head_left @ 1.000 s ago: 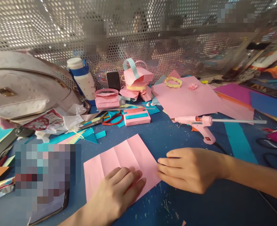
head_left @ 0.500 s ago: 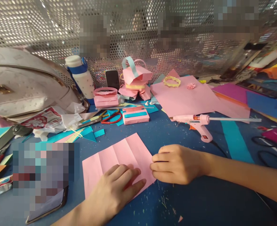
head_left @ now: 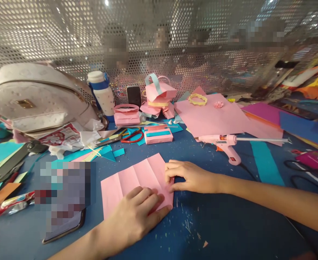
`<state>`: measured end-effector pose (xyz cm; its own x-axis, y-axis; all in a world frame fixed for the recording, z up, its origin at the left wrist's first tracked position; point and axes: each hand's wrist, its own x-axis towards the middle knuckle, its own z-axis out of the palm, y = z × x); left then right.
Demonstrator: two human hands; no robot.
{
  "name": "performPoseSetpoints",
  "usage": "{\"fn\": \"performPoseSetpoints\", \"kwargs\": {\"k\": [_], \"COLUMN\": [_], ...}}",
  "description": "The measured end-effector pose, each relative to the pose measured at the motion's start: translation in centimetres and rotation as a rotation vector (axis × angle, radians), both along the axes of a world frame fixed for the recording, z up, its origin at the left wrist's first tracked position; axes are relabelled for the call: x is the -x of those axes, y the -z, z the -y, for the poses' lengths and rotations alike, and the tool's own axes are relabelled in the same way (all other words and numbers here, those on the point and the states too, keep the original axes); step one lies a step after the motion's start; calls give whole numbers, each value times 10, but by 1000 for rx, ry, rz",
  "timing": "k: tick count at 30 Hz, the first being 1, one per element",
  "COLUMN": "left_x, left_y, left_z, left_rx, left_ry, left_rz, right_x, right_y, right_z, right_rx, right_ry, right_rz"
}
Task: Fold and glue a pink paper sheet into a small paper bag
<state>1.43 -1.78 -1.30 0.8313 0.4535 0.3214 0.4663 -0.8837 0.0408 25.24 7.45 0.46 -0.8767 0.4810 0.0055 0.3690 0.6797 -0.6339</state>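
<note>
A sheet of pink paper (head_left: 133, 177) with several parallel creases lies on the blue table. Pressing on its lower part is my left hand (head_left: 137, 216), palm down, thumb stretched out to the lower right corner. My right hand (head_left: 186, 176) has its fingers curled over the sheet's right edge, thumb below them, and that edge looks turned over. Beyond the sheet sits a small pink paper box with a blue strip (head_left: 158, 134). To the right lies a pink glue gun (head_left: 221, 142) with a glue stick in its back.
Red-handled scissors (head_left: 133, 136), blue paper scraps (head_left: 108, 153) and a blurred phone (head_left: 66, 220) lie left. Behind stand a white backpack (head_left: 36, 95), a bottle (head_left: 104, 99) and a pink paper bag (head_left: 126, 115). Large pink sheets (head_left: 207, 117) lie at the back right.
The right edge of the pink paper has come inward. My right hand has shifted up and left along that edge, and my left thumb now reaches the corner. The view has shifted slightly.
</note>
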Motion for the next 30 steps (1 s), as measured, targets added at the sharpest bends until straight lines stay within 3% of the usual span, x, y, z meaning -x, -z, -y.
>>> {"fn": "performPoseSetpoints", "kwargs": {"k": [9,30], "left_x": [-2,-5], "left_y": [-2,-7], "left_z": [1,1], "left_rx": [-55,-44], "left_ry": [6,-10], "left_rz": [68,-10], "right_x": [6,6], "right_y": [9,14], "right_z": [11,13], "right_rx": [-272,-355], "right_ry": [-19,-31], "right_rz": [60,66]}}
